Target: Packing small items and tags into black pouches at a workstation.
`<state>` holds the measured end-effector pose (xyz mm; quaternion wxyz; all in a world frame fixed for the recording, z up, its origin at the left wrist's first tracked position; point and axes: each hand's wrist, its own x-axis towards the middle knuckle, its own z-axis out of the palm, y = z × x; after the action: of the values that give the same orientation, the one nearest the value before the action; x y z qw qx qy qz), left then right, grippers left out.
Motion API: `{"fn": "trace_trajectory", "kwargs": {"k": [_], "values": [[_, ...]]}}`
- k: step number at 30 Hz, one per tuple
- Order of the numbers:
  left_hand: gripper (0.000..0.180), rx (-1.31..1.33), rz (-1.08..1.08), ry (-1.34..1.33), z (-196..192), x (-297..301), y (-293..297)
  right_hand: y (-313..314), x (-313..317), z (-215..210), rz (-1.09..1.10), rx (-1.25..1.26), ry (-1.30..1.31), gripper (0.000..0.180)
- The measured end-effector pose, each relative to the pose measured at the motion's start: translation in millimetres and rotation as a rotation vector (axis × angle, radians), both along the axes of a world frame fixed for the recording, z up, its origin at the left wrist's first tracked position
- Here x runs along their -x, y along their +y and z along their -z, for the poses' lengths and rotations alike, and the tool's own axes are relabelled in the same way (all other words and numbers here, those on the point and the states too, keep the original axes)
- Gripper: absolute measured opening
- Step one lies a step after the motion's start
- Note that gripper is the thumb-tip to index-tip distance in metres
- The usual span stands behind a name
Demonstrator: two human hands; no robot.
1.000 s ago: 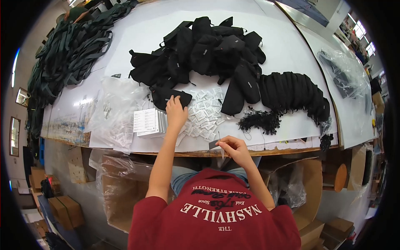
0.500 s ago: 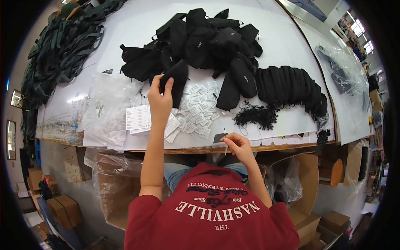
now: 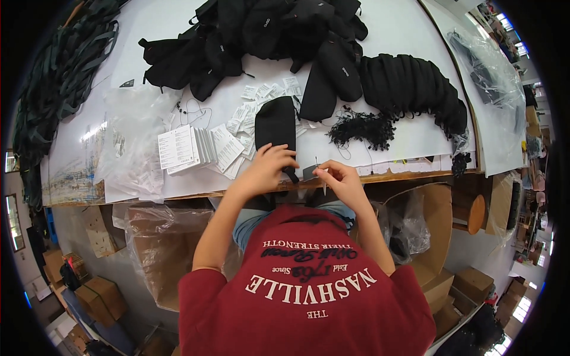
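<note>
Head camera, looking down over a person in a red printed shirt seated at the near edge of a long white table (image 3: pixel 386 35).

The left hand (image 3: pixel 267 169) is closed around the lower end of a slim black pouch (image 3: pixel 276 124), which lies lengthwise near the table's near edge, its far end pointing toward the middle of the surface. Half a second earlier that hand was stretched out to the heap of black pouches (image 3: pixel 261 35) along the far side; it has since come back toward the body with one pouch, so a single piece is now separated from the heap.

The right hand (image 3: pixel 341 181) sits at the near edge, just beside the left, fingers pinched on a small dark tag (image 3: pixel 310 172) with a thin pin or string sticking up from it. It has hardly moved across the frames. Tag and pouch end are now very close, nearly touching.

To the left of the pouch lies a stack of white paper tags (image 3: pixel 184 147), with more loose tags scattered behind. A tangle of black strings (image 3: pixel 362 127) lies to the right, and a row of folded black pouches (image 3: pixel 415 89) beyond it. Clear plastic bags (image 3: pixel 127 136) cover the left part of the table.
</note>
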<state>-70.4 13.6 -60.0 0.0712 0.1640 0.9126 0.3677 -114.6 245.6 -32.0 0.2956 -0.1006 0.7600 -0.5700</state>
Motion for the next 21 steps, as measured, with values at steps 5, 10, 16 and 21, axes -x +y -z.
{"fn": "trace_trajectory", "kwargs": {"k": [5,10,16,21], "values": [[0.035,0.072,-0.238,0.27,20.8,-32.8,21.1,-19.5,1.3,-5.8,-0.052,-0.153,0.18,0.017],[0.018,-0.188,-0.842,0.441,-7.7,-45.6,30.2,-38.6,-3.0,-10.2,-0.169,-0.222,0.347,0.015],[0.007,-0.213,-0.797,0.199,-15.9,-60.6,18.1,-60.5,-12.2,-11.7,-0.338,-0.127,0.675,0.011],[0.014,-0.455,-0.787,-0.039,-16.6,-62.1,13.0,-63.6,-13.0,-8.9,-0.376,-0.153,0.746,0.01]]}}
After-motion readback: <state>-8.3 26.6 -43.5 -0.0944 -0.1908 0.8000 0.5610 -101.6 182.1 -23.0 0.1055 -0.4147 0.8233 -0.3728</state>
